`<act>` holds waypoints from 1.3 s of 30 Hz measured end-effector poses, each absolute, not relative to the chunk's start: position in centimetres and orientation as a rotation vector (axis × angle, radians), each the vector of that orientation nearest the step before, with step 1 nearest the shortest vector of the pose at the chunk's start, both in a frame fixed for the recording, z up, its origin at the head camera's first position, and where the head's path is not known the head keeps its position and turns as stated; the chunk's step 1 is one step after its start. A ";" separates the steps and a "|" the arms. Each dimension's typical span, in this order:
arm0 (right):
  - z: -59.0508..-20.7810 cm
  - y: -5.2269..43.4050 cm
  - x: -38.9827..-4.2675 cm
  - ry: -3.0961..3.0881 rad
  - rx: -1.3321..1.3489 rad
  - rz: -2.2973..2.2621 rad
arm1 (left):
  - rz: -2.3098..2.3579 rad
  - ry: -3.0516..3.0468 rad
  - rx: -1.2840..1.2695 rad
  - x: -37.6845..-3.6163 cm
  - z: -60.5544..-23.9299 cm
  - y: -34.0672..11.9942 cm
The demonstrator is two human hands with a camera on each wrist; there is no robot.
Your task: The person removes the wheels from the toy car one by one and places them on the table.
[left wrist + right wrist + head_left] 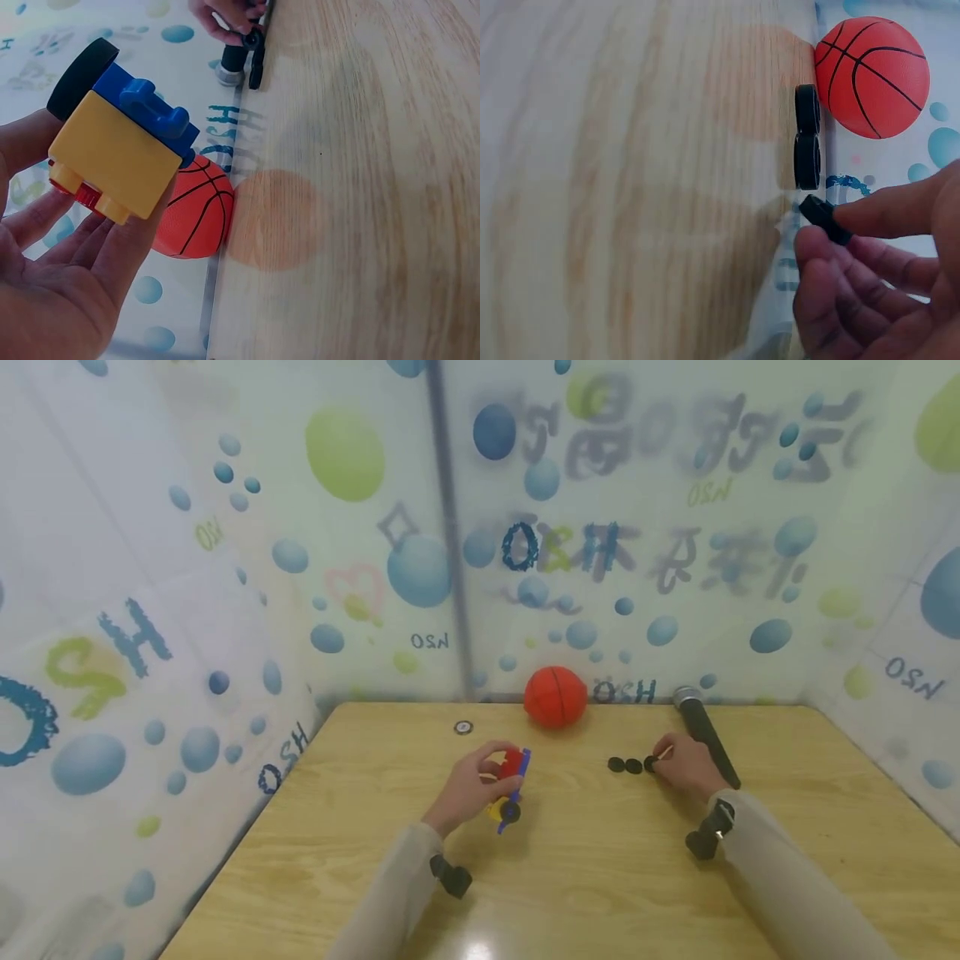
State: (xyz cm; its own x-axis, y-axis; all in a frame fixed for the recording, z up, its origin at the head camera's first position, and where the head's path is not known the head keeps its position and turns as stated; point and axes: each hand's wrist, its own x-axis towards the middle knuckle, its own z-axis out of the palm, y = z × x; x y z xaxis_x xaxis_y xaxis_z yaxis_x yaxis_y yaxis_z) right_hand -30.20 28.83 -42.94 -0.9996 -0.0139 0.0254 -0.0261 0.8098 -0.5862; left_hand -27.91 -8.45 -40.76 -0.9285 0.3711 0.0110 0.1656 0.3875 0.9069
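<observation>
A small toy car of building blocks [512,766] is held up over the table in my left hand [467,790], thumb on one side and fingers on the other. It has a blue base [146,101], a yellow block [116,154], red bricks and a black wheel [82,79] at one end. My right hand [688,766] pinches another black wheel [825,217] between thumb and fingertips, tilted, close to the tabletop. Two more black wheels [807,135] stand side by side just beyond those fingers.
On the wooden table [585,877], a red ball with black lines [555,697] sits by the back wall. A microphone [705,731] lies right of my right hand. A small round disc [463,727] is at the back left. Patterned sheeting [375,527] encloses the table.
</observation>
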 end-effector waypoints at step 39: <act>-40.3 28.4 -30.3 -3.008 0.119 1.051 | 1.627 2.408 0.472 -27.9 -41.9 -8.6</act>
State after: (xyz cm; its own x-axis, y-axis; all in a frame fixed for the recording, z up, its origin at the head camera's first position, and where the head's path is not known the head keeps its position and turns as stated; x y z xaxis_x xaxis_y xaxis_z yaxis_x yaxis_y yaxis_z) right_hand -30.29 28.39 -40.30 -0.9961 -0.0857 -0.0200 -0.0546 0.7800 -0.6233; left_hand -27.86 -8.56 -41.92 -0.9296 0.3684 0.0147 0.1511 0.3443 0.9266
